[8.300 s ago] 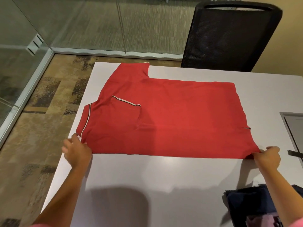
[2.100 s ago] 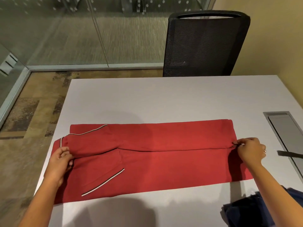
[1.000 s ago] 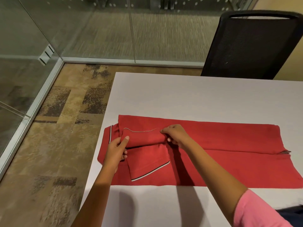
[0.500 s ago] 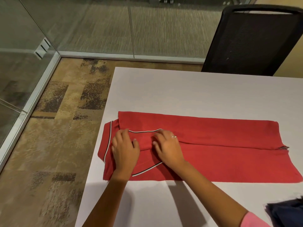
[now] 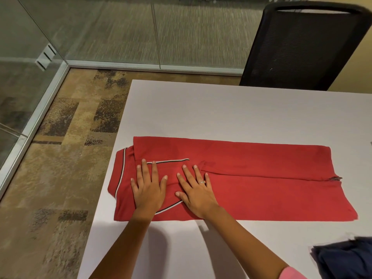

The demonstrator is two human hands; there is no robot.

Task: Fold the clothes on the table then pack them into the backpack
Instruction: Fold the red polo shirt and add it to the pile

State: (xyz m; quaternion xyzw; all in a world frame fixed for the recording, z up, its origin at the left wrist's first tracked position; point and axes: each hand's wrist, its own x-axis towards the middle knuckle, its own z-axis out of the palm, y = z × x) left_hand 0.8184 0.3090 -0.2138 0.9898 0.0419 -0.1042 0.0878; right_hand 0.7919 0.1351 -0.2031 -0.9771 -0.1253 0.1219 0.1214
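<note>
While the red shirt (image 5: 251,178), a knit polo folded into a long band, is lying on the smooth white table (image 5: 231,111), the left hand (image 5: 148,189) and right hand (image 5: 196,192) are pressing flat, fingers spread, gripping nothing, on its striped-trim sleeves.

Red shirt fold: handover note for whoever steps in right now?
Left hand and right hand: both flat, fingers straight, pressing the folded sleeves at the collar end of the red shirt.
Shirt lies on the white table as a long strip, both long sides folded in.
Dark blue clothes sit at the near right corner.
Backpack not in view.
Left: fold the strip crosswise, handle the blue clothes, pack.
</note>
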